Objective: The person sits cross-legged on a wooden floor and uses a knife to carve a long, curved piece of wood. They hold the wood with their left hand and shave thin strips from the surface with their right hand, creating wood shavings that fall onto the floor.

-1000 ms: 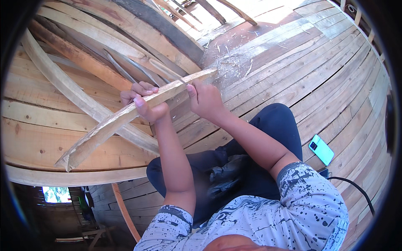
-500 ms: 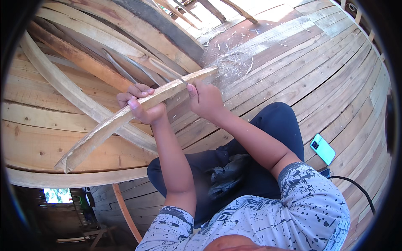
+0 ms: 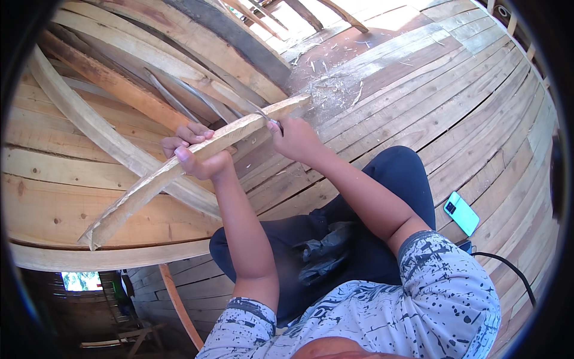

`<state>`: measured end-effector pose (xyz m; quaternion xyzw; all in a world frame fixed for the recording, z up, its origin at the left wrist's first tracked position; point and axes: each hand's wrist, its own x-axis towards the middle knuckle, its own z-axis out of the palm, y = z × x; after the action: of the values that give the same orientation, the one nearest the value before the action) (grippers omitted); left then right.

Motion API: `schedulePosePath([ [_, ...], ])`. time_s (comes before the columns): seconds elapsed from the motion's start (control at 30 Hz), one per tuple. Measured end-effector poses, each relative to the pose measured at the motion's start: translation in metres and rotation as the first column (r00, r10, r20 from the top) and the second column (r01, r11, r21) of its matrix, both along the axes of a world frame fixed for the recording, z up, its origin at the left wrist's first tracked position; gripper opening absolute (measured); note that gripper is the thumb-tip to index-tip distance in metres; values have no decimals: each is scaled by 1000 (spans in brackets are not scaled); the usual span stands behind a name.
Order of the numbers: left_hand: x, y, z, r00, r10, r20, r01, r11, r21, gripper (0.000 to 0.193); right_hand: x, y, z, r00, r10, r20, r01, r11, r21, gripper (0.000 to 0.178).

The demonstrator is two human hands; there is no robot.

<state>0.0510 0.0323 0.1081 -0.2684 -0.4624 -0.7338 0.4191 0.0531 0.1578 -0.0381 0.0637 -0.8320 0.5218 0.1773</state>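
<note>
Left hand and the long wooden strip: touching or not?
Touching. The head view shows the left hand gripping the wooden strip, thumb on the near side, fingers at the far edge.

From the batten [image 3: 233, 135], which crosses over another timber [image 3: 98, 127], planks [image 3: 161, 30] lie at eleven o'clock, shavings [image 3: 338, 91] on the floorboards [image 3: 454, 127] at two and a phone [image 3: 464, 216] at three.

the long, pale wooden bar [image 3: 239, 133] is matt, roughly hewn along its top and smoother along its side; the slim grey blade [image 3: 261, 112] looks metallic. the grey-brown floor planks [image 3: 442, 113] are worn, matt wood. the turquoise rectangular phone [image 3: 461, 214] is glossy; the navy trousers [image 3: 391, 179] and white, black-patterned shirt [image 3: 359, 311] are matt cloth.
</note>
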Motion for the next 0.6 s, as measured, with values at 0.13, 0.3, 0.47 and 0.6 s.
schedulePosePath([
  [0.13, 7, -3, -2, 999, 26, 28, -23, 996, -91, 38, -8, 23, 1, 727, 601, 332, -359, 745, -562, 41],
  [0.3, 5, 12, 2, 999, -32, 7, 32, 988, -150, 36, -3, 38, 4, 414, 910, 8, -166, 85, -982, 43],
  [0.47, 4, 20, 7, 1000, 7, 23, -5, 995, -98, 37, -21, 29, -15, 910, 389, 142, -289, 842, -455, 52],
  [0.6, 5, 13, 4, 1000, -3, 13, 3, 998, -66, 39, -8, 19, -3, 992, 115, 57, -106, 984, -142, 47],
])
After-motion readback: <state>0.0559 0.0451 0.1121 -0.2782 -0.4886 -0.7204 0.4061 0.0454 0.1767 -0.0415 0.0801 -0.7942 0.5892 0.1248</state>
